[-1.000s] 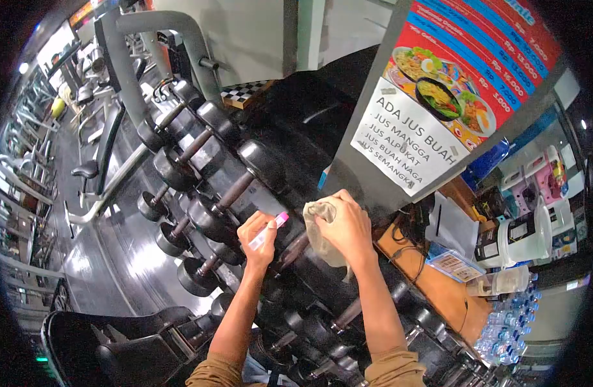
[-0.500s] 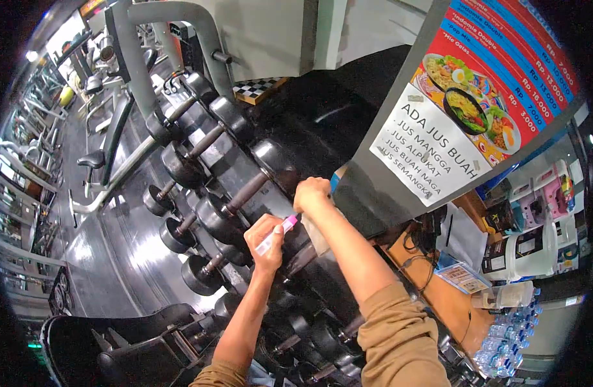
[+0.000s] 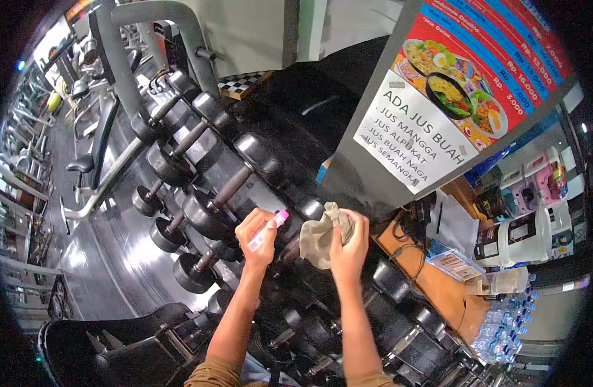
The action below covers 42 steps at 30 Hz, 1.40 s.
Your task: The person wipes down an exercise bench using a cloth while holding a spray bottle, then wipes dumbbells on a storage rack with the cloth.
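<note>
My left hand [image 3: 256, 240] is wrapped round a small clear bottle with a pink cap [image 3: 281, 218], its cap pointing up and to the right. In my right hand [image 3: 353, 242] is a crumpled grey-beige cloth [image 3: 318, 240], bunched between thumb and fingers and hanging to the left. Both hands are above a rack of black dumbbells. Just up and left of my left hand lies a dumbbell with a dark grip [image 3: 232, 187]. Another dumbbell, partly hidden, is behind the cloth.
A grey stand with a food menu [image 3: 438, 97] rises at the upper right. At right, a wooden desk [image 3: 432, 284] bears cables, papers and several water bottles [image 3: 503, 329]. Gym machines [image 3: 109, 129] stand at left, and a black padded seat [image 3: 116, 342] is at lower left.
My right hand has drawn back toward me from the far dumbbell end, lifting the cloth into fuller view. My left hand still grips the bottle, nearly in place. The view has shifted slightly.
</note>
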Motion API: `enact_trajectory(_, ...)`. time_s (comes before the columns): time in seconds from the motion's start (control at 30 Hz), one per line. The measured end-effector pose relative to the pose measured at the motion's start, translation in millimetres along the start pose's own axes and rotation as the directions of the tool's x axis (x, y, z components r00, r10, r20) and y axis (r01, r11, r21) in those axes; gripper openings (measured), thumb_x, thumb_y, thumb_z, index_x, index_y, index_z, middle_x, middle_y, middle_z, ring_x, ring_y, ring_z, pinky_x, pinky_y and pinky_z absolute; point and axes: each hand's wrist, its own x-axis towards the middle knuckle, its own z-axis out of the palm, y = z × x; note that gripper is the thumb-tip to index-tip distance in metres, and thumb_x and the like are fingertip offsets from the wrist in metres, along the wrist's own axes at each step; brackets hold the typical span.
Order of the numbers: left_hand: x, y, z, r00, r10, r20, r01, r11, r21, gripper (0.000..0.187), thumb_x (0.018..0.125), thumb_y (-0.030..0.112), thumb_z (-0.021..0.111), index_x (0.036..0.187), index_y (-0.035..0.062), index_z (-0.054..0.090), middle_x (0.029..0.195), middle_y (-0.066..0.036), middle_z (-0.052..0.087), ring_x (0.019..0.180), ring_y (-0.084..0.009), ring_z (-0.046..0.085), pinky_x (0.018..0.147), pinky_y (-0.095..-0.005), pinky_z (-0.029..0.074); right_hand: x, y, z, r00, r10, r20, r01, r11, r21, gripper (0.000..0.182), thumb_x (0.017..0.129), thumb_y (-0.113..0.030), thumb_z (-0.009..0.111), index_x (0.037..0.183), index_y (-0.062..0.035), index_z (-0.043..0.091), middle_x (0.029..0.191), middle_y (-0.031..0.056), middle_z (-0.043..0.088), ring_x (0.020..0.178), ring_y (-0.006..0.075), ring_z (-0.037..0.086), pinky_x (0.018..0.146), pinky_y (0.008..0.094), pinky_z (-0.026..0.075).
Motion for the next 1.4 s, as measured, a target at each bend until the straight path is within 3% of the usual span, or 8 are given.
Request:
enact_trajectory(0.23, 0, 0, 1, 1.0, 0.021, 0.015, -0.021, 1.0, 0.005, 0.023, 0.086, 0.015, 0.06, 0.076, -0.005, 0.061, 0.066, -0.012, 0.055, 0.057, -0.0195, 0.051, 0.054, -0.0309, 0.037, -33, 18, 27, 0.951, 0.206, -0.231, -0.182, 0.976, 0.123, 0.032, 0.102, -0.021, 0.049, 0.124, 0.0011, 0.045, 0.116, 0.0191, 0.054, 0.11, 0.0332, 0.054, 0.098, 0.0419, 0.04)
enact_trajectory(0.6, 3, -2, 1, 0.999, 0.031, 0.031, -0.032, 0.998, 0.055, 0.025, 0.087, 0.019, 0.061, 0.076, -0.0039, 0.061, 0.066, -0.012, 0.053, 0.056, -0.0215, 0.05, 0.054, -0.0318, 0.036, -59, 59, 42, 0.692, 0.722, -0.01, -0.63, 0.61, 0.48, 0.041, 0.104, -0.026, 0.043, 0.138, -0.0042, 0.045, 0.139, 0.0105, 0.049, 0.13, 0.0231, 0.045, 0.109, 0.0366, 0.033)
enact_trajectory(0.77, 5, 0, -1, 0.999, 0.018, 0.033, -0.019, 0.999, 0.042, 0.025, 0.088, 0.018, 0.06, 0.076, -0.004, 0.061, 0.066, -0.011, 0.054, 0.056, -0.0213, 0.05, 0.054, -0.0319, 0.036, -50, 26, 23, 0.726, 0.686, -0.039, -0.589, 0.65, 0.48, 0.036, 0.102, -0.024, 0.048, 0.131, -0.0019, 0.049, 0.132, 0.0108, 0.054, 0.122, 0.0239, 0.051, 0.104, 0.037, 0.037)
enact_trajectory(0.9, 5, -2, 0, 0.999, 0.022, 0.032, -0.023, 0.999, 0.038, 0.024, 0.088, 0.017, 0.06, 0.076, -0.0035, 0.061, 0.066, -0.011, 0.054, 0.055, -0.0206, 0.05, 0.054, -0.0316, 0.037, -24, -4, 11, 0.962, 0.208, -0.176, -0.182, 0.972, 0.15, 0.034, 0.096, -0.023, 0.057, 0.118, 0.0016, 0.054, 0.109, 0.0189, 0.058, 0.108, 0.0356, 0.056, 0.097, 0.0441, 0.041)
enact_trajectory(1.13, 4, -4, 1, 0.999, 0.015, 0.034, -0.017, 0.999, 0.036, 0.023, 0.087, 0.017, 0.061, 0.076, -0.0028, 0.062, 0.065, -0.011, 0.054, 0.056, -0.0209, 0.053, 0.055, -0.0312, 0.038, 67, 24, -2, 0.946, 0.248, 0.21, -0.216, 0.962, -0.166, 0.03, 0.088, -0.026, 0.061, 0.107, -0.0024, 0.066, 0.105, 0.0198, 0.066, 0.098, 0.039, 0.062, 0.086, 0.0438, 0.048)
enact_trajectory(1.2, 5, -1, 0, 0.998, 0.002, 0.055, -0.004, 0.999, 0.042, 0.023, 0.086, 0.018, 0.061, 0.075, -0.0027, 0.062, 0.065, -0.011, 0.055, 0.056, -0.0208, 0.053, 0.054, -0.0313, 0.039, 90, 37, 8, 0.77, 0.289, 0.569, -0.234, 0.957, -0.169, 0.031, 0.087, -0.024, 0.06, 0.111, -0.0049, 0.068, 0.105, 0.0158, 0.069, 0.095, 0.0305, 0.066, 0.087, 0.0381, 0.049)
enact_trajectory(1.33, 5, -2, 0, 0.998, 0.028, 0.059, -0.031, 0.998, 0.05, 0.023, 0.086, 0.017, 0.061, 0.075, -0.0028, 0.061, 0.066, -0.011, 0.055, 0.056, -0.0211, 0.052, 0.054, -0.0313, 0.038, 105, 86, 43, 0.635, 0.13, 0.762, -0.426, 0.882, 0.204, 0.029, 0.088, -0.021, 0.059, 0.113, -0.0096, 0.07, 0.096, 0.0032, 0.071, 0.084, 0.0113, 0.06, 0.081, 0.0289, 0.048)
enact_trajectory(1.4, 6, 1, -2, 0.998, 0.006, 0.069, -0.01, 0.998, 0.066, 0.022, 0.086, 0.017, 0.06, 0.075, -0.003, 0.061, 0.066, -0.011, 0.055, 0.056, -0.0222, 0.053, 0.054, -0.0316, 0.039, 101, 92, 46, 0.627, 0.211, 0.75, -0.433, 0.894, 0.11, 0.029, 0.087, -0.021, 0.06, 0.112, -0.0094, 0.07, 0.096, 0.0056, 0.072, 0.084, 0.0131, 0.061, 0.081, 0.0296, 0.048)
